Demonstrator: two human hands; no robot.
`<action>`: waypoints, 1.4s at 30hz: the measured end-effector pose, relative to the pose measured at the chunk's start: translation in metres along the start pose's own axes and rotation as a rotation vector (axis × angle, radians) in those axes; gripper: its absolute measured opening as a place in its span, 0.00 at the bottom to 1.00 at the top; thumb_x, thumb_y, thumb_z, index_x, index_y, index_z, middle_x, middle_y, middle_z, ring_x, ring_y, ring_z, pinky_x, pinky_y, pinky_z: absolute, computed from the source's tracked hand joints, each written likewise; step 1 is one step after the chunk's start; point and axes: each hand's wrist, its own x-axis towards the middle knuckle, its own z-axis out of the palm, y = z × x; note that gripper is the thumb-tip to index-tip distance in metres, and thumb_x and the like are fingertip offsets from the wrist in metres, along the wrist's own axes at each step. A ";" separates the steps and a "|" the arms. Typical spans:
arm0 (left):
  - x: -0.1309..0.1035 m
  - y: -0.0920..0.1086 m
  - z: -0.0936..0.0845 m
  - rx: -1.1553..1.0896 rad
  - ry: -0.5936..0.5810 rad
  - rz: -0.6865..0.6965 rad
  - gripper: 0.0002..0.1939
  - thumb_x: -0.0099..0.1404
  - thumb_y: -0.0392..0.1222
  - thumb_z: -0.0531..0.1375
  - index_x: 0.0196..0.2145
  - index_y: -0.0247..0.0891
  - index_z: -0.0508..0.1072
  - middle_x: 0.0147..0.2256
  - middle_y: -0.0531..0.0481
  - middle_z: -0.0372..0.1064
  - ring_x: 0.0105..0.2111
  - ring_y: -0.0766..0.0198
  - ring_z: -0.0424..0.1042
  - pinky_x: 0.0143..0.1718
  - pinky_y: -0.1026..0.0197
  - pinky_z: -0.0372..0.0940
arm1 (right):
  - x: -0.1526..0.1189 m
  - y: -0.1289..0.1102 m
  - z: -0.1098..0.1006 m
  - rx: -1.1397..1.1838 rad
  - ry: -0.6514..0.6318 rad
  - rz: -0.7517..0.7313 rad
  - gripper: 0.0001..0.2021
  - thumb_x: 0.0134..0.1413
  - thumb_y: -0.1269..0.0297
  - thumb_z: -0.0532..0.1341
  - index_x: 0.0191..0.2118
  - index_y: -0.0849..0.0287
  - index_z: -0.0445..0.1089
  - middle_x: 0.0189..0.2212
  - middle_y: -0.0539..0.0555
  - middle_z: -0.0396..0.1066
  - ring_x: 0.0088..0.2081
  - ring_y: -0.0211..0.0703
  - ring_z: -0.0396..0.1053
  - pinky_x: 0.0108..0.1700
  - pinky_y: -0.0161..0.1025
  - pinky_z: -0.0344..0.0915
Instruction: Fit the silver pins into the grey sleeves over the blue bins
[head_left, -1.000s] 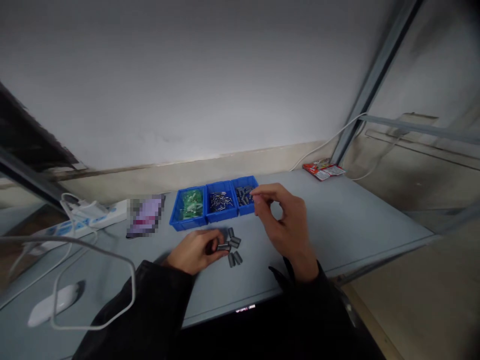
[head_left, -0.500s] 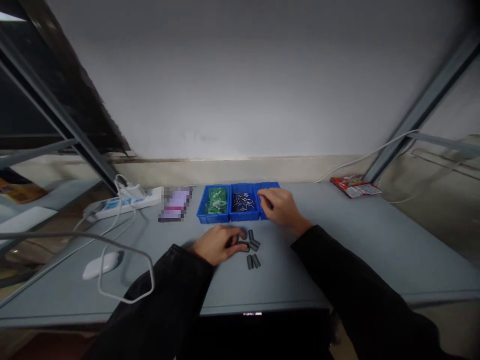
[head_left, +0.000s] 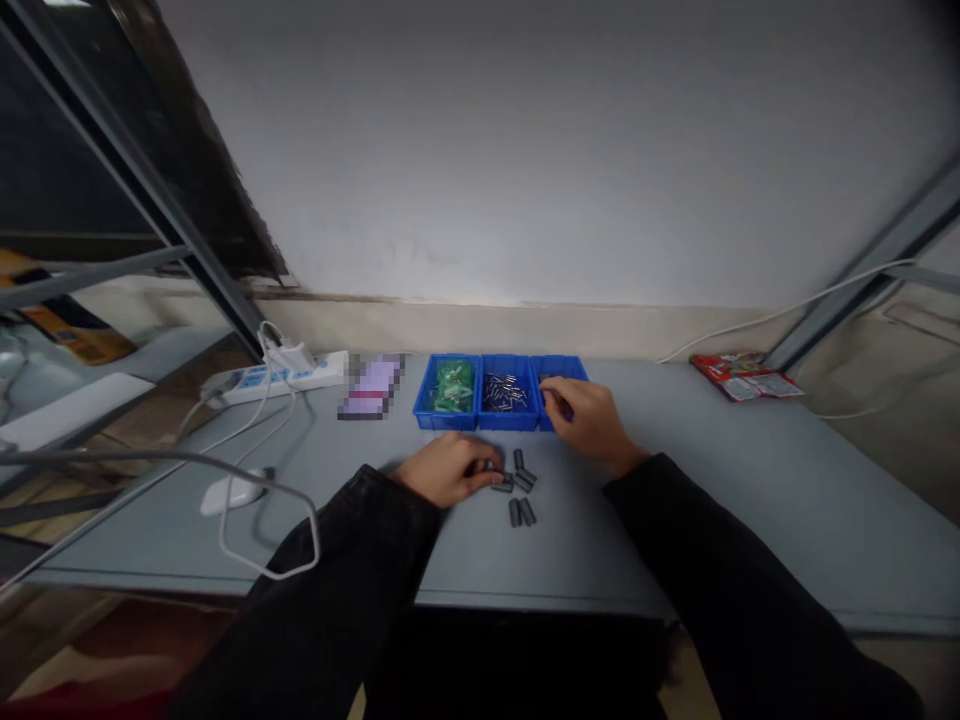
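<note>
My left hand (head_left: 450, 470) rests low over the table, its thumb and index finger closed at a small dark grey cylinder (head_left: 504, 484). Beside its fingertips lie several more such cylinders (head_left: 526, 482), and a pair of them (head_left: 523, 513) sits closer to the table's front edge. My right hand (head_left: 586, 415) is at the right blue bin (head_left: 559, 366), fingers curled together over its front part; whatever they pinch is hidden. The middle blue bin (head_left: 508, 422) contains small shiny metal pins (head_left: 505, 391). Green translucent pieces (head_left: 454, 385) fill the left blue bin (head_left: 446, 422).
Left of the bins lie a blurred-out phone (head_left: 371, 387) and a white power strip (head_left: 300, 375) with plugs and cables. A white mouse-like object (head_left: 231, 493) and a looping cable (head_left: 315, 540) are near my left sleeve. A red packet (head_left: 742, 378) lies back right.
The whole view has shifted slightly. My left thumb and index finger have drawn closer together at the cylinder. My right hand stays at the right bin, fingers still curled.
</note>
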 end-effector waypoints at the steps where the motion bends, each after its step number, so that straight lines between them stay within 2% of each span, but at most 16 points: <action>1: 0.000 0.000 0.000 -0.007 -0.004 -0.006 0.09 0.72 0.45 0.62 0.42 0.39 0.81 0.33 0.49 0.76 0.31 0.61 0.73 0.34 0.61 0.62 | -0.001 -0.001 0.000 0.006 -0.004 -0.010 0.10 0.66 0.70 0.56 0.42 0.59 0.76 0.30 0.53 0.77 0.29 0.41 0.72 0.37 0.40 0.67; 5: 0.001 0.001 0.003 -0.019 0.000 -0.039 0.07 0.72 0.44 0.63 0.40 0.40 0.80 0.28 0.52 0.73 0.27 0.63 0.70 0.31 0.61 0.60 | -0.005 -0.003 0.003 0.029 -0.038 -0.015 0.11 0.64 0.72 0.56 0.44 0.58 0.76 0.34 0.55 0.79 0.34 0.44 0.75 0.40 0.42 0.69; 8: 0.001 0.000 0.005 -0.037 0.028 -0.045 0.07 0.72 0.44 0.63 0.40 0.39 0.78 0.28 0.52 0.73 0.28 0.63 0.71 0.32 0.62 0.60 | -0.007 -0.004 0.006 0.031 -0.053 -0.010 0.11 0.63 0.71 0.57 0.44 0.58 0.76 0.34 0.55 0.79 0.34 0.44 0.76 0.41 0.43 0.70; 13: 0.000 0.001 0.003 -0.087 0.064 -0.050 0.08 0.77 0.44 0.56 0.43 0.38 0.72 0.27 0.53 0.72 0.28 0.63 0.71 0.34 0.62 0.62 | -0.007 -0.013 0.005 0.064 -0.038 -0.018 0.10 0.65 0.70 0.57 0.45 0.58 0.75 0.35 0.54 0.79 0.32 0.42 0.74 0.40 0.41 0.68; 19: 0.005 0.010 -0.007 -0.104 0.278 0.036 0.08 0.80 0.42 0.50 0.46 0.38 0.67 0.37 0.49 0.75 0.36 0.61 0.75 0.41 0.60 0.65 | -0.003 -0.028 -0.002 0.146 -0.045 -0.087 0.10 0.69 0.62 0.58 0.47 0.61 0.72 0.32 0.52 0.75 0.28 0.39 0.70 0.36 0.39 0.65; 22: 0.017 0.014 -0.014 -0.069 0.373 0.062 0.07 0.79 0.43 0.52 0.48 0.38 0.67 0.40 0.47 0.75 0.36 0.62 0.75 0.42 0.60 0.66 | -0.002 -0.028 -0.001 0.150 -0.038 -0.092 0.08 0.68 0.63 0.58 0.47 0.61 0.71 0.34 0.54 0.75 0.30 0.40 0.70 0.36 0.39 0.65; 27: 0.044 0.015 -0.021 -0.033 0.470 0.140 0.07 0.79 0.42 0.54 0.46 0.38 0.69 0.38 0.49 0.75 0.36 0.62 0.74 0.42 0.61 0.67 | -0.002 -0.024 0.000 0.146 -0.020 -0.058 0.08 0.68 0.69 0.56 0.47 0.58 0.70 0.38 0.56 0.75 0.35 0.43 0.72 0.38 0.40 0.67; 31: 0.055 0.011 -0.013 -0.045 0.552 0.135 0.08 0.79 0.41 0.54 0.44 0.37 0.71 0.34 0.50 0.74 0.33 0.64 0.73 0.40 0.62 0.66 | -0.003 -0.022 0.000 0.142 -0.017 -0.045 0.08 0.67 0.69 0.57 0.49 0.59 0.70 0.38 0.55 0.75 0.33 0.41 0.71 0.36 0.39 0.66; 38: 0.048 0.004 0.003 -0.084 0.710 0.123 0.08 0.78 0.42 0.56 0.40 0.36 0.72 0.30 0.52 0.74 0.28 0.67 0.71 0.37 0.63 0.67 | -0.003 -0.025 0.003 0.149 -0.064 -0.051 0.09 0.66 0.63 0.61 0.49 0.59 0.71 0.34 0.53 0.73 0.32 0.40 0.69 0.35 0.39 0.65; 42: 0.047 0.004 0.005 -0.129 0.718 0.143 0.09 0.77 0.43 0.58 0.39 0.36 0.72 0.29 0.53 0.73 0.27 0.68 0.71 0.35 0.64 0.67 | -0.005 -0.025 0.005 0.171 -0.048 -0.025 0.08 0.70 0.63 0.58 0.48 0.59 0.72 0.39 0.55 0.76 0.36 0.41 0.72 0.40 0.40 0.67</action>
